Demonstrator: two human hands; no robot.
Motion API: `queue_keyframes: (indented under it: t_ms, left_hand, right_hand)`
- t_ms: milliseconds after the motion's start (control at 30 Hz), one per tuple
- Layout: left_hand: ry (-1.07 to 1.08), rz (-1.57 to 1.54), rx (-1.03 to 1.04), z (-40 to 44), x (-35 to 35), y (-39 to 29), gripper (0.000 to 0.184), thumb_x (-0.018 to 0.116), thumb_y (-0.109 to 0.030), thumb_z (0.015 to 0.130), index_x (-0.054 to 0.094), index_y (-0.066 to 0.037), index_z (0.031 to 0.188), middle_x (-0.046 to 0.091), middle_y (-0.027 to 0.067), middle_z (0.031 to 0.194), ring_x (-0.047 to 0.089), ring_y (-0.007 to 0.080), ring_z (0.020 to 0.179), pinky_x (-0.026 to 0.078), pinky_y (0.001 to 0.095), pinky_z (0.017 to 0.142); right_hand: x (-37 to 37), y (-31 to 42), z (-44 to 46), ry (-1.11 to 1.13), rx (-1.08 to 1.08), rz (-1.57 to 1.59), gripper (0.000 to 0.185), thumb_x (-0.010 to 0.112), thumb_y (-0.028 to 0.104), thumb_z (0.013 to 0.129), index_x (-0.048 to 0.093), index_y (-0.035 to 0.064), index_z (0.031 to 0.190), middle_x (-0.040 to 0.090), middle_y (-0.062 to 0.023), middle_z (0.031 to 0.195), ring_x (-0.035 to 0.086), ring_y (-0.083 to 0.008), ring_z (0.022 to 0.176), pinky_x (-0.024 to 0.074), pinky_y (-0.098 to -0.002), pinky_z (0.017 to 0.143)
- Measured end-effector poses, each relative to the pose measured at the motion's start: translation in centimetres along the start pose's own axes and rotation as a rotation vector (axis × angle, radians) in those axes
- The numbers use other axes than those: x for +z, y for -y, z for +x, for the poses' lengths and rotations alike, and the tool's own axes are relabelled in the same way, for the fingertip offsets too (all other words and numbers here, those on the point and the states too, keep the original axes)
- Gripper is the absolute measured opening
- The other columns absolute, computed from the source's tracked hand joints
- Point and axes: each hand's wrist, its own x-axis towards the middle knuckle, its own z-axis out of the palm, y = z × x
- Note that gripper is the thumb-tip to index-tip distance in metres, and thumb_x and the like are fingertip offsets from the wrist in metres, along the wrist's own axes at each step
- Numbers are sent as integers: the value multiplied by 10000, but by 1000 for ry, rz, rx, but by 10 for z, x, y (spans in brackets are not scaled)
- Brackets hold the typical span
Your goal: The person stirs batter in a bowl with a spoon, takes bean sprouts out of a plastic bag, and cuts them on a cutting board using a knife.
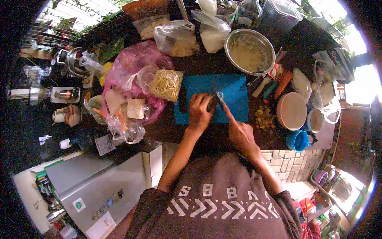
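Observation:
On the blue cutting board (pixel 234 83), my left hand (pixel 201 110) is closed, with its fingertips close to the blade. What lies under those fingers is mostly hidden. My right hand (pixel 242 134) grips a knife (pixel 219 99), its index finger stretched along the back of the blade and the handle hidden in the palm. Small pale slices (pixel 221 95) lie at the blade, too small to name surely. Left of the board, a clear bag of yellowish bean sprouts or noodles (pixel 165 85) rests on a pink plastic bag (pixel 139 55).
A metal bowl with pale batter-like contents (pixel 250 51) stands behind the board. To the right are a carrot (pixel 283 83), small yellowish pieces (pixel 264 118), a beige round container (pixel 291 111) and a blue cup (pixel 297 140). Plastic bags (pixel 175 38) line the back.

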Motion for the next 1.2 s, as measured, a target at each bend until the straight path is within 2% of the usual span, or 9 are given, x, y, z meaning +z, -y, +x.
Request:
queue_keyframes:
  t_ms: [133,233,367,467,533,633,1067,1133,1200]
  left_hand:
    - [6,-5,37,0,5,5,312,804,-106,767,689,-63,1055,679,125,1122,606,362,1044,471,477,970]
    - [-18,12,61,-2,9,9,291,800,-114,780,693,-55,1044,688,126,1110,609,365,1035,470,483,968]
    - [-20,76,74,-3,1,7,289,803,-90,770,696,-52,1035,696,127,1102,613,366,1037,470,482,974]
    - [10,71,47,-1,1,6,282,801,-97,773,696,-50,1030,699,129,1093,614,364,1040,472,478,972]
    - [1,3,21,-3,8,10,277,799,-135,787,694,-44,1027,696,133,1091,614,366,1042,472,474,969]
    - [0,29,39,-1,7,9,289,801,-146,785,693,-42,1032,694,135,1095,614,365,1038,474,472,961]
    - [-6,111,30,9,7,2,293,800,-116,758,701,-67,1030,696,112,1102,613,364,1022,476,472,924]
    - [-40,82,48,8,8,2,257,780,-128,775,703,-73,1014,699,103,1076,613,356,1009,475,475,914]
    - [-53,73,49,8,6,1,259,771,-146,784,698,-67,1020,687,119,1079,606,362,1014,473,476,917]
  right_hand:
    - [4,-7,1,21,27,-138,834,547,-8,867,299,204,1634,652,-208,654,629,-390,534,514,-528,536]
    - [13,-21,0,30,-79,-108,815,544,-1,886,296,206,1634,649,-204,653,629,-390,535,509,-522,529]
    - [-8,-6,3,-37,-66,-8,826,555,-1,878,295,204,1635,649,-190,651,631,-380,531,509,-513,522]
    - [-3,-7,-1,-43,-34,-87,821,559,6,877,302,201,1632,648,-185,650,634,-376,531,507,-510,521]
    - [13,-17,-5,58,-64,-295,824,561,7,871,302,191,1631,647,-187,650,638,-376,537,506,-509,526]
    - [1,-12,1,45,-39,-97,819,566,18,873,302,179,1630,647,-193,646,633,-389,533,503,-514,523]
    - [-8,-8,-4,-12,-80,-138,828,581,36,865,308,206,1628,645,-216,641,641,-397,552,505,-538,545]
    - [-28,-1,-9,129,10,-127,834,582,35,864,301,210,1629,644,-217,640,638,-394,547,504,-540,543]
    - [-38,2,-9,112,22,-94,828,579,38,875,292,213,1632,645,-220,645,638,-395,549,505,-541,544]
